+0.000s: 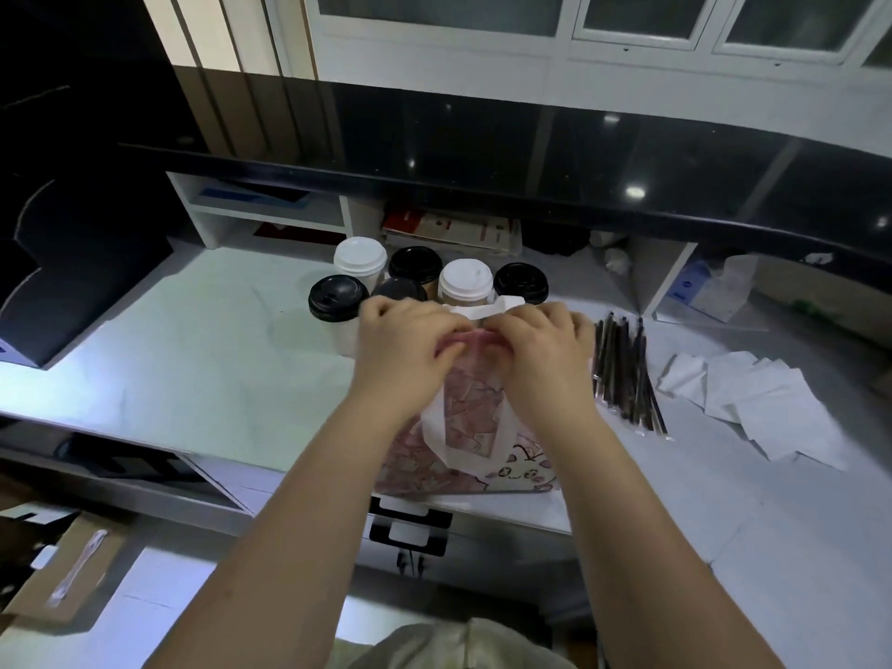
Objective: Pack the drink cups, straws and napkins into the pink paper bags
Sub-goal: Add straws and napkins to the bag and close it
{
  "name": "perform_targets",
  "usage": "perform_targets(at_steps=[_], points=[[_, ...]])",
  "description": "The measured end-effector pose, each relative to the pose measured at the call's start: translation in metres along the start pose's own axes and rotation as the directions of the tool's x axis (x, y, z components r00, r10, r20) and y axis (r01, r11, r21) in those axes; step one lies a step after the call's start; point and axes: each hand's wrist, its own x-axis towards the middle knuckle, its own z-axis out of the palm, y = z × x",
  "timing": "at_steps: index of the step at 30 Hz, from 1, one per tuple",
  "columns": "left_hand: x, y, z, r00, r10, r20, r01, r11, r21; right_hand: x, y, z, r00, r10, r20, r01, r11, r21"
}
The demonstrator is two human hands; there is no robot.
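Pinching the top edge of a pink paper bag, the left hand and right hand sit close together, fingers curled over the rim as if to pull the mouth apart. The bag lies at the near edge of the white counter, with one white handle poking up behind the knuckles. Whether anything is inside cannot be told, as the hands cover the opening.

By the look of it the packing has barely begun. Six lidded drink cups, two with white lids and four with black, stand clustered just behind the bag. A bundle of wrapped straws lies just to the right of it, and loose napkins are spread beyond them. All of these are outside the bag.

Nothing blocks the reach to them, though the cups crowd the bag's far side. A cardboard box sits below the counter on the left.
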Motion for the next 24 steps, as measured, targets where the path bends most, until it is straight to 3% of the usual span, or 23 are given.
perform_targets(at_steps=[7,11,17,24], points=[[0.0,0.013,0.02,0.997,-0.073,0.028,0.07,0.992,0.105,0.001,0.002,0.013,1.0,-0.006,-0.017,0.006,1.0,0.004],[-0.006,0.008,0.025,0.998,-0.049,-0.045,0.053,0.995,0.09,0.003,0.005,0.01,0.999,-0.026,-0.033,0.03,0.987,0.156],[-0.019,-0.012,0.013,0.992,-0.116,-0.057,0.119,0.991,0.062,-0.002,0.029,0.003,0.997,0.014,0.077,-0.028,0.983,0.179],[-0.022,-0.019,0.012,0.98,-0.14,-0.138,0.146,0.989,0.032,0.002,0.031,0.002,0.998,-0.062,-0.013,0.064,0.975,0.212]])
